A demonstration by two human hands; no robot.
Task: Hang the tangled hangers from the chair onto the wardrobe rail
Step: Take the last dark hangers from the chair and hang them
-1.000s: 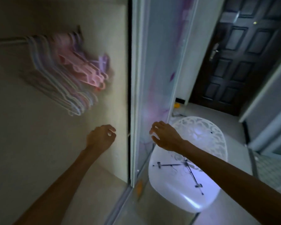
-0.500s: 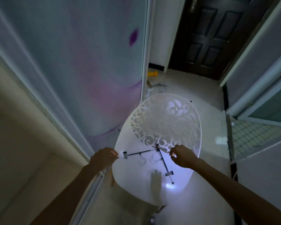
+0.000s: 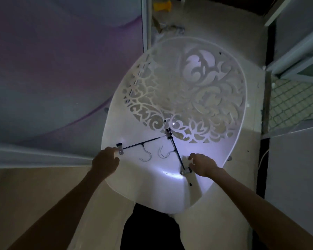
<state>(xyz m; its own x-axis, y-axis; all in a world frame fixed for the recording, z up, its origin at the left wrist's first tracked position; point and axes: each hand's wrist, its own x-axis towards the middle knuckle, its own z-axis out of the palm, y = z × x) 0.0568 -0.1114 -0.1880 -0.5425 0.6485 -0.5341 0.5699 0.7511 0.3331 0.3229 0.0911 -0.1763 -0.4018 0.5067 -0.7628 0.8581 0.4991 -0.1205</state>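
Two black clip hangers with metal hooks lie on the seat of a white chair (image 3: 148, 188) with a lace-cut back. Their bars meet at the far end in a V. The left hanger (image 3: 143, 142) runs toward my left hand (image 3: 105, 162), whose fingertips pinch its clip end. The right hanger (image 3: 176, 151) runs toward my right hand (image 3: 203, 164), whose curled fingers sit right beside its near clip; I cannot tell whether they grip it. Both hooks lie between the bars. The wardrobe rail is out of view.
The wardrobe's sliding door (image 3: 52, 69) with a purple print stands on the left, close to the chair. A yellow object (image 3: 162, 6) and some clutter lie on the floor behind the chair. A mesh screen door (image 3: 293, 103) is on the right.
My view swung from the wardrobe rail with coloured hangers down to the chair. Both hands moved down to the outer ends of the two black hangers on the seat.
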